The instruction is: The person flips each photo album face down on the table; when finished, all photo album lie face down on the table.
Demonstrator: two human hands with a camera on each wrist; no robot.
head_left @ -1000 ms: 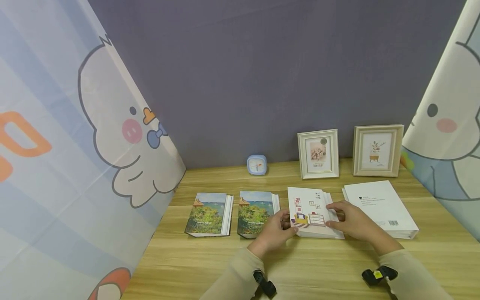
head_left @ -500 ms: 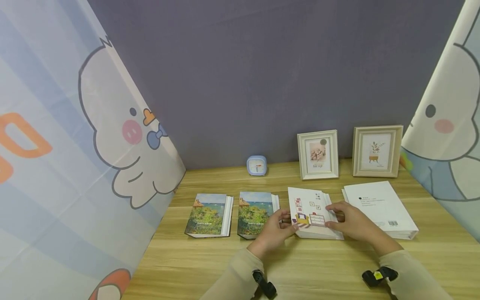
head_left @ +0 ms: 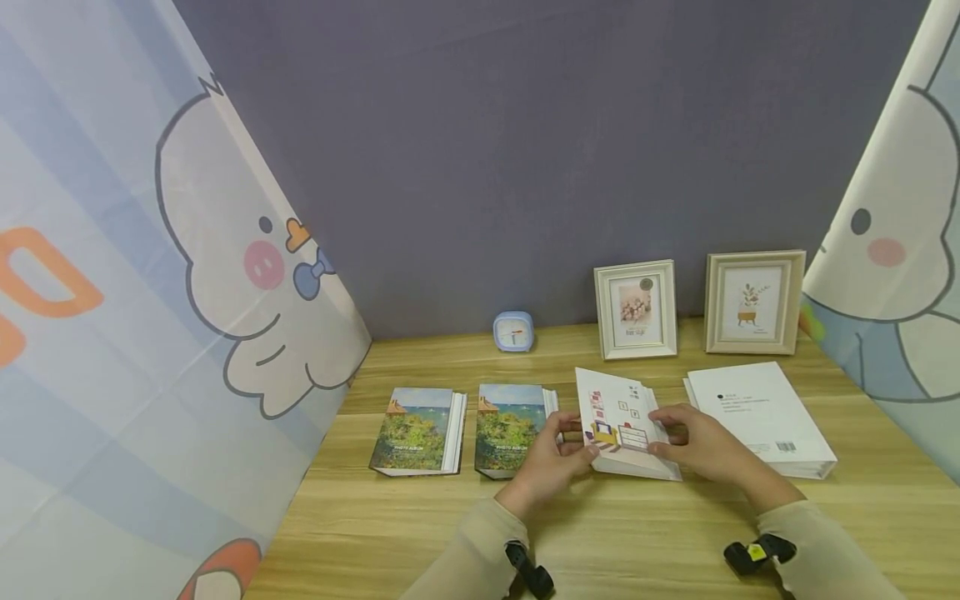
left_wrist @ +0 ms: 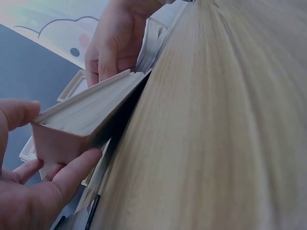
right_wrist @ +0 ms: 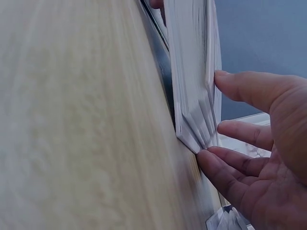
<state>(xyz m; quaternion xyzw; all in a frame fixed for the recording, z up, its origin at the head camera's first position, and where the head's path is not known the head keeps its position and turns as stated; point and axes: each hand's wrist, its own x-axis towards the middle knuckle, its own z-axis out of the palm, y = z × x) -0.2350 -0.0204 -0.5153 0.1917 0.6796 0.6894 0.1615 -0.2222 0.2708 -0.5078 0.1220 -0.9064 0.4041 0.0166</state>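
Gripping a tilted, illustrated book point(head_left: 617, 410)

Booth-like nook point(head_left: 525, 150), cartoon-printed cloth walls point(head_left: 97, 167)

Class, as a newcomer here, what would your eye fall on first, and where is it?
Probably the white illustrated album, held tilted over the wooden table between the left hand and the right hand. The large cartoon figure at the head view's left would come next, then the small blue clock at the table's back.
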